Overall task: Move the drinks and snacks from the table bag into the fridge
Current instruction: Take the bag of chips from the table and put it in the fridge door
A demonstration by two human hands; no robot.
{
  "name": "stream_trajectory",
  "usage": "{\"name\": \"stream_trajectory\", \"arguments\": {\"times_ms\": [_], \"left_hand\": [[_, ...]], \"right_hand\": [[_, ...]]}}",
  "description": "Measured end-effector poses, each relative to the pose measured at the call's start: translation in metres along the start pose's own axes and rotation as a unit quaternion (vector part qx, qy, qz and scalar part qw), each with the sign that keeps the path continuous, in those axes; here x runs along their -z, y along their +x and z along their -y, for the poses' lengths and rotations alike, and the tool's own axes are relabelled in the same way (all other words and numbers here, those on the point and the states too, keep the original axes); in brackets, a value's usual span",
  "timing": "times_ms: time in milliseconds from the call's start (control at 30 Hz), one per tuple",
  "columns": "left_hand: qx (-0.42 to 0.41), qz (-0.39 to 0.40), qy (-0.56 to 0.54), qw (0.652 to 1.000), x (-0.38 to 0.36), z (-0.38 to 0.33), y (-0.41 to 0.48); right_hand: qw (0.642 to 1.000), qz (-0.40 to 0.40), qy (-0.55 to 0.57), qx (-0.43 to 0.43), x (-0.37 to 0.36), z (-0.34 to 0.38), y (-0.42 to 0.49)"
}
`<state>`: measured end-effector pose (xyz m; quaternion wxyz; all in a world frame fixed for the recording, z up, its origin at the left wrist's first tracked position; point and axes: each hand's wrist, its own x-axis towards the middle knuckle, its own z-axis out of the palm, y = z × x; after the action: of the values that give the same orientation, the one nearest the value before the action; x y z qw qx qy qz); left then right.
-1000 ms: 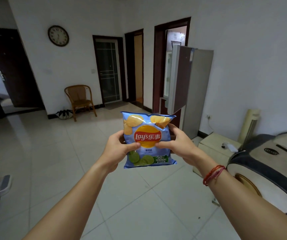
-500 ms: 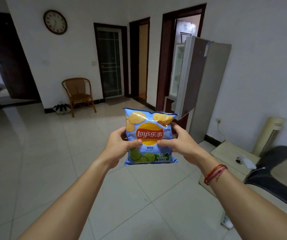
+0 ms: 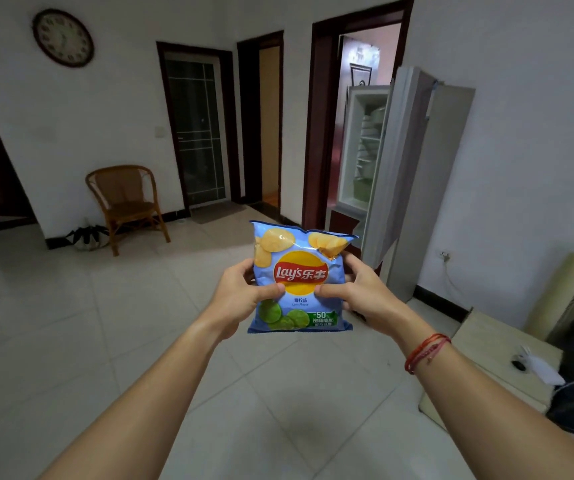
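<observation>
Out ahead of the person, both arms reach forward, nearly straight. The left hand and right hand grip a chip bag by its two sides, thumbs pressed on the front and fingers curled behind. The bag is held upright in the air, its glossy blue film puffed and crinkled. A red cord bracelet circles the right wrist. Beyond the bag, to the right, the fridge stands against the wall with its tall door swung open and white shelves showing. Pale, shiny floor tiles stretch wide between person and fridge. A wicker chair sits well off to the left.
</observation>
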<state>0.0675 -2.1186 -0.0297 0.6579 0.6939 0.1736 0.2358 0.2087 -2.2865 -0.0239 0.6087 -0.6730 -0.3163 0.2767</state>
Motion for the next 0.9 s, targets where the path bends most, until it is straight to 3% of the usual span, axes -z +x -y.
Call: {"name": "stream_trajectory", "arguments": {"times_ms": [900], "left_hand": [[0.016,0.003,-0.042,0.999,0.054,0.064,0.494]], "right_hand": [[1.000,0.000,0.021,-0.004,0.081,-0.027,0.496]]}}
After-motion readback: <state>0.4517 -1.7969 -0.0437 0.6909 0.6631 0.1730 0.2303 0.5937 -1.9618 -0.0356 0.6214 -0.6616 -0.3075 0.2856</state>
